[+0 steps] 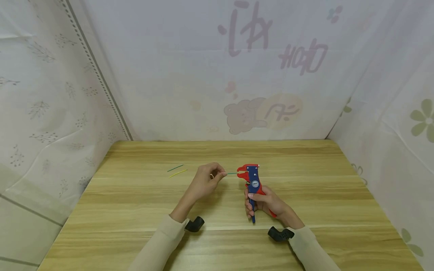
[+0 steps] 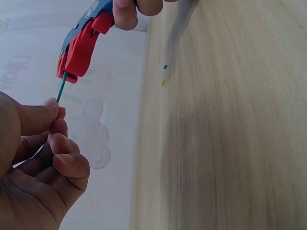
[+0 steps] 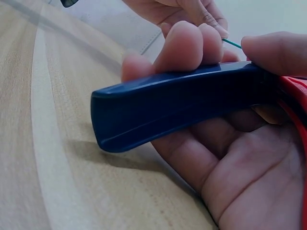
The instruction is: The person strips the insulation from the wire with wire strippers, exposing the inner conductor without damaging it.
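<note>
Between thumb and fingertips, my left hand (image 1: 207,180) pinches a thin green wire (image 1: 232,173). The wire's far end sits at the red jaws of a wire stripper, and in the left wrist view the green wire (image 2: 62,87) enters between them. My right hand (image 1: 268,203) grips the blue and red wire stripper (image 1: 253,177) by its handles, jaws facing left. Up close in the right wrist view, fingers curl over the blue handle (image 3: 168,103), with the thumb near its upper end. The wire's tip inside the jaws is hidden.
Left of my left hand, a second green wire (image 1: 175,168) and a yellow wire (image 1: 178,173) lie on the wooden table (image 1: 135,210). Tiny green (image 2: 165,66) and yellow bits (image 2: 163,82) lie on the tabletop. Printed cloth (image 1: 176,75) hangs behind and at both sides.
</note>
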Action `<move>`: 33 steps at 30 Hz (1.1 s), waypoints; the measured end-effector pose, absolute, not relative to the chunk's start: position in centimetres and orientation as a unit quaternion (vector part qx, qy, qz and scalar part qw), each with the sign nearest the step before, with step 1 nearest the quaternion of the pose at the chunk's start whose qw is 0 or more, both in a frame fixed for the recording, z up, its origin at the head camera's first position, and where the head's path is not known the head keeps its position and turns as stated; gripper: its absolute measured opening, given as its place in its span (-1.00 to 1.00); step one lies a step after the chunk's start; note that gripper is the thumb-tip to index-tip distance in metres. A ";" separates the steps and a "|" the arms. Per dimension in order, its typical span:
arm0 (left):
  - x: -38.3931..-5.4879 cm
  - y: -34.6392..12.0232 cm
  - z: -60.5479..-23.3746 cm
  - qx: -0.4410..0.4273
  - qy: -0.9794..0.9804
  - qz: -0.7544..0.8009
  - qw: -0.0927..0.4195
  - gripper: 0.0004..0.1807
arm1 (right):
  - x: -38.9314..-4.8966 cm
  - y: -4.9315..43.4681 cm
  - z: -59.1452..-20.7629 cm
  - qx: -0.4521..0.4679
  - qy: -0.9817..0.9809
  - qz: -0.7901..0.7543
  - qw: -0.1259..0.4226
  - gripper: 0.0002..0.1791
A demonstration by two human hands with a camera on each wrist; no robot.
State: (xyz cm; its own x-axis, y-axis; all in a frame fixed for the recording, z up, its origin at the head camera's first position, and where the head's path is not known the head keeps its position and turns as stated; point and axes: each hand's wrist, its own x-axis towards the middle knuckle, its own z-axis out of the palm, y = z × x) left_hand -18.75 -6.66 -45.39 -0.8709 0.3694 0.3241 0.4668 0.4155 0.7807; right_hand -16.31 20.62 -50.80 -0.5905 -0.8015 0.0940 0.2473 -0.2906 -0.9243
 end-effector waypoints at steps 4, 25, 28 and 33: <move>-18.7 -6.6 -45.3 -0.250 -0.837 -0.484 0.047 -0.90 | -16.3 20.6 -50.8 -0.287 0.484 -0.749 0.350 -0.86; -18.5 -5.9 -45.4 -0.258 -0.835 -0.482 0.057 -0.89 | -16.2 20.6 -50.9 -0.311 0.485 -0.739 0.348 -0.84; -18.4 -5.9 -45.3 -0.255 -0.836 -0.483 0.055 -0.89 | -16.2 20.6 -50.8 -0.304 0.490 -0.739 0.348 -0.85; -18.4 -5.9 -45.3 -0.255 -0.836 -0.482 0.057 -0.91 | -16.1 20.6 -50.7 -0.295 0.493 -0.739 0.350 -0.87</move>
State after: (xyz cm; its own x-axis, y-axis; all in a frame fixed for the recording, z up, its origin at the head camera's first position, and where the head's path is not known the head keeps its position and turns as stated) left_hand -18.41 -5.87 -45.26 -0.8635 0.3716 0.3409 0.4812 0.4048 0.7776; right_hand -16.14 20.57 -50.72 -0.5800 -0.8095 0.0910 0.2267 -0.2677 -0.9364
